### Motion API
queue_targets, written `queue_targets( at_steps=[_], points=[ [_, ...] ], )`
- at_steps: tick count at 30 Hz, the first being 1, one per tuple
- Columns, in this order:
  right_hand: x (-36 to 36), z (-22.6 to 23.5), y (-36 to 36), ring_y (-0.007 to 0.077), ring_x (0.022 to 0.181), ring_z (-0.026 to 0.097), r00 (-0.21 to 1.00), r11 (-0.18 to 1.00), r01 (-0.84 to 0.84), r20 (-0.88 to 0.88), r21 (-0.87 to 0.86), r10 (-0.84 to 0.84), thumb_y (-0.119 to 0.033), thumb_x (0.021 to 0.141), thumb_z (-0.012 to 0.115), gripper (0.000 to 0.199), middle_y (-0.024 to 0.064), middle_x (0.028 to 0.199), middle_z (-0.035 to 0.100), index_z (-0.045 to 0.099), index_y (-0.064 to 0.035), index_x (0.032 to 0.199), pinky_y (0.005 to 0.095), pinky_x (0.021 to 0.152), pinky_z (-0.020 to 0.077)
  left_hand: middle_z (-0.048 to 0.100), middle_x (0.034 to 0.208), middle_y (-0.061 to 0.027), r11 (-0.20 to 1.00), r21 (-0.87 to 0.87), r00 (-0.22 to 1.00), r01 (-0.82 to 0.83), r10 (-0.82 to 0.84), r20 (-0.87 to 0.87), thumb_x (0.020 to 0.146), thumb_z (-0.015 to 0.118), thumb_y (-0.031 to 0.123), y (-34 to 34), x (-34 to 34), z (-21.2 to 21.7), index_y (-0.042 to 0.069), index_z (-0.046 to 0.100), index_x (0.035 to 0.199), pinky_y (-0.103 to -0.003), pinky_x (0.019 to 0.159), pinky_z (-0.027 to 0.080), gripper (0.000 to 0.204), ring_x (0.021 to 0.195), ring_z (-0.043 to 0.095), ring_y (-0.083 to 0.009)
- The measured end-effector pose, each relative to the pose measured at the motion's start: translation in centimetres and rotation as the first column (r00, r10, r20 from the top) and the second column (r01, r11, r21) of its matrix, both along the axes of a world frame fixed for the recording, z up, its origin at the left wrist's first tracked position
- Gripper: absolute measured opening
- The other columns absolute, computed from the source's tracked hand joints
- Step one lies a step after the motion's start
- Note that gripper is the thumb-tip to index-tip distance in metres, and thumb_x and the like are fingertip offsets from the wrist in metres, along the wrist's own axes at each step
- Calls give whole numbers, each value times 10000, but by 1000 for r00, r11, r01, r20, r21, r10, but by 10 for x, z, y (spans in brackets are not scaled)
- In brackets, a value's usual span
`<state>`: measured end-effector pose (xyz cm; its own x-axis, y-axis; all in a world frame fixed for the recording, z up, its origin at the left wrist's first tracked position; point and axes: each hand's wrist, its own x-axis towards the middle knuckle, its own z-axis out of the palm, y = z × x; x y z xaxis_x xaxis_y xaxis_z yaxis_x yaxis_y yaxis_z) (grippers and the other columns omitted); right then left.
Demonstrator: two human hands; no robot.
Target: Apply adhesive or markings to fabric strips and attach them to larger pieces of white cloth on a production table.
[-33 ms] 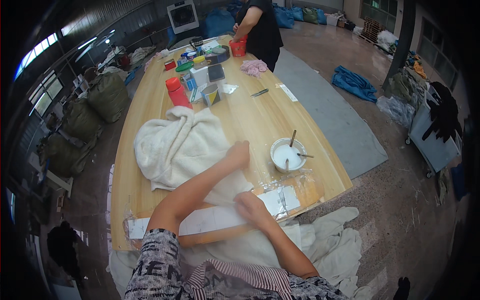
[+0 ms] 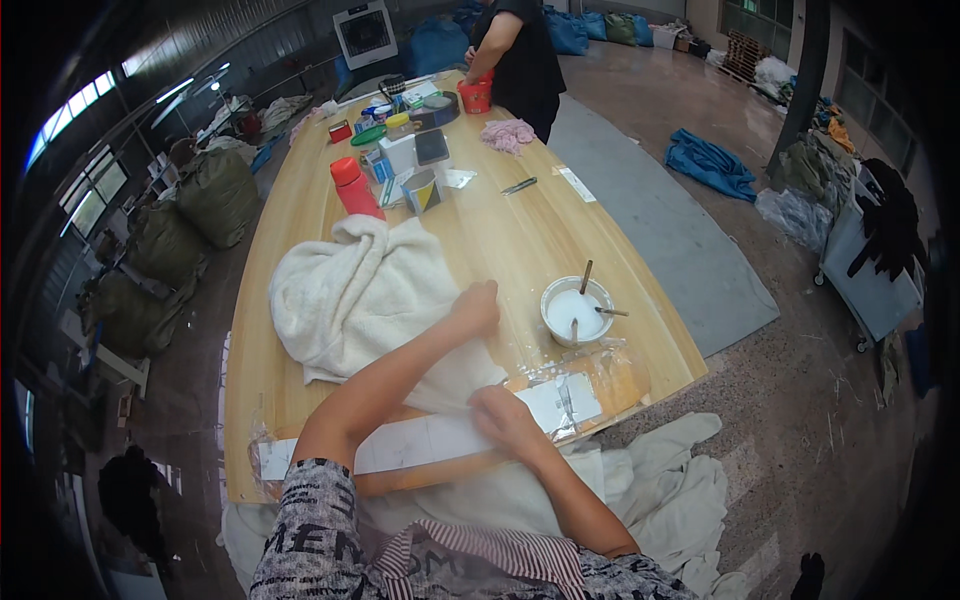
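Nearest, off-white fabric [image 2: 665, 480] spreads below the front edge of a pale wood-grain table [image 2: 640, 320], where one long white strip [image 2: 410, 443] lies with crinkled clear film at its ends. Two bare forearms rise from grey printed sleeves [image 2: 310, 520]. The right hand [image 2: 505, 415] sits low over the strip, its fingers pinched on the near edge of one cream, fluffy fabric piece [image 2: 350, 290]. This piece lies left of centre on the table, bunched at its left and flatter toward the hands. Farther in, the left forearm slants across it, and the left hand [image 2: 476, 308] curls at its right edge; the fingertips are hidden, so whether it grips cannot be told.

To the right stands one round white tub [image 2: 553, 331], holding white liquid or paste [image 2: 578, 303] and three sticks [image 2: 586, 273]. Beyond are one slim dark tool [image 2: 520, 186], one red bottle [image 2: 356, 188] and one pink cloth [image 2: 508, 136]. At the far end, a co-worker in black [image 2: 528, 60] reaches into one red bucket [image 2: 476, 98].
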<state>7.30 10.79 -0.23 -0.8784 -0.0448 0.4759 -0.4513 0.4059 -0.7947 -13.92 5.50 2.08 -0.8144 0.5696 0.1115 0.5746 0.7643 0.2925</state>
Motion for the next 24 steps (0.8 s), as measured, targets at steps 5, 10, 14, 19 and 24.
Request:
queue_targets(
  at_steps=[5, 10, 14, 19, 24],
  points=[
    [0, -7, 9, 342, 869, 550, 1000, 1000, -4, -19, -12, 4, -56, 810, 571, 117, 155, 896, 564, 547, -27, 921, 414, 771, 450, 638, 821, -128, 868, 388, 425, -308, -239, 873, 842, 610, 150, -23, 38, 50, 29, 571, 1061, -371, 657, 551, 253, 785, 662, -251],
    [-2, -9, 14, 345, 852, 552, 999, 998, -29, -13, 47, 29, -31, 755, 571, 179, 165, 882, 557, 553, -18, 933, 408, 773, 453, 618, 845, -122, 863, 313, 94, -397, -301, 949, 860, 580, 47, -21, 35, 55, 11, 544, 1042, -357, 659, 561, 189, 751, 639, -223],
    [-4, -1, 8, 337, 835, 550, 995, 997, -68, -74, 30, 70, -31, 757, 571, 162, 157, 860, 553, 550, -13, 917, 408, 765, 451, 625, 1014, -176, 391, 746, 553, -539, -504, 663, 896, 544, 119, 0, -104, 78, -33, 552, 1062, -406, 820, 538, 224, 921, 634, -271],
    [-2, -5, 9, 332, 827, 551, 995, 998, -55, -83, 26, 57, -31, 765, 570, 144, 153, 846, 554, 552, -15, 906, 406, 756, 450, 534, 1018, -184, 24, 699, 696, -714, -81, 714, 879, 543, 106, 30, -133, 115, -69, 433, 1210, -444, 813, 534, 390, 946, 599, -362],
    [4, -7, 10, 329, 850, 559, 998, 998, -49, -44, 47, 51, -40, 765, 579, 150, 151, 868, 564, 554, -15, 912, 401, 771, 455, 580, 1056, -154, 577, 616, 494, -537, -377, 784, 866, 573, 63, -21, -23, 67, -3, 474, 1154, -384, 802, 531, 311, 953, 615, -281]
  ],
)
